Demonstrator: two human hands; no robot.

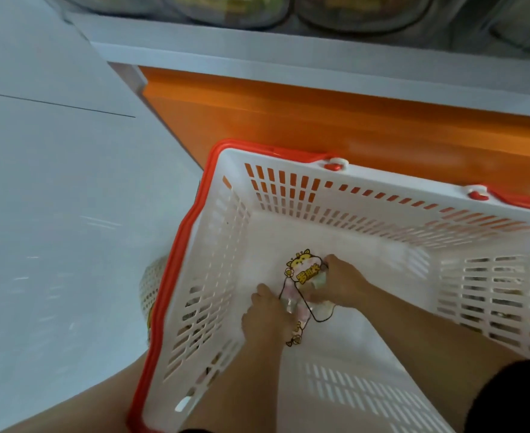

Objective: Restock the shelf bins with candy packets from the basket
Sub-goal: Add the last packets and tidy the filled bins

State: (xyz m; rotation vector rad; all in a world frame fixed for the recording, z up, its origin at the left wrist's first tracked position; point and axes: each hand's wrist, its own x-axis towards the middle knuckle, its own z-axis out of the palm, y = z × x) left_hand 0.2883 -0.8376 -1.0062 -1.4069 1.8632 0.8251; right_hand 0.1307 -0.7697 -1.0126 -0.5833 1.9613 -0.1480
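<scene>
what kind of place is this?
Probably a shop aisle, candy or snack section: a white, red-rimmed shopping basket stands beside an orange shelf base, clear bins of goods line the shelf above, and cartoon-printed candy packets lie in the basket.

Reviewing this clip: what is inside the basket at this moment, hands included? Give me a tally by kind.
Hands: 2 (left hand, right hand), both on the packet
candy packet: 1 clearly seen; the printed bit below the left hand may be a second, cannot tell
Total: 3 inside the basket
</scene>
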